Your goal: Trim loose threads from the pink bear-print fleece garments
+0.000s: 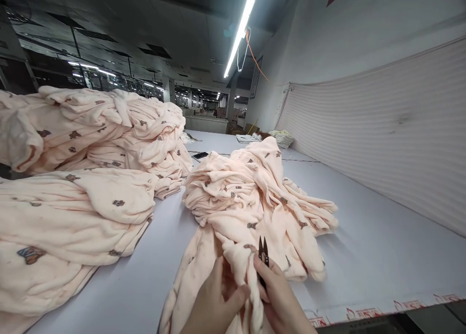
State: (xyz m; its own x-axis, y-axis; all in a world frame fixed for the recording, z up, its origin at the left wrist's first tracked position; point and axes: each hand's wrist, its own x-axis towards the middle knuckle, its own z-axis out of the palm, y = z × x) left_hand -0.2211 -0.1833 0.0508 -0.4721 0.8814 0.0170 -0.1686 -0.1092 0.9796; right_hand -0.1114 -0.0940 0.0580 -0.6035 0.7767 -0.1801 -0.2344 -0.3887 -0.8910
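Observation:
A pale pink fleece garment [233,217] with small printed figures lies bunched before me on the table. My left hand [218,300] is closed on a fold of it near the front edge, thumb laid over the cloth. In my right hand [274,290] is a pair of black thread snips [263,251], blades pointing up and away and slightly apart. The thumb and fingers of that hand also touch the garment's edge beside the snips. Part of my left fingers is hidden by the cloth.
Big heaps of the same fleece [91,130] stand at the left, one nearer pile [73,217] in front. A phone [200,156] lies behind the garment on the white table [371,246]. Papers [248,138] and folded cloth [282,139] sit farther back. A striped sheet [382,120] hangs along the right wall.

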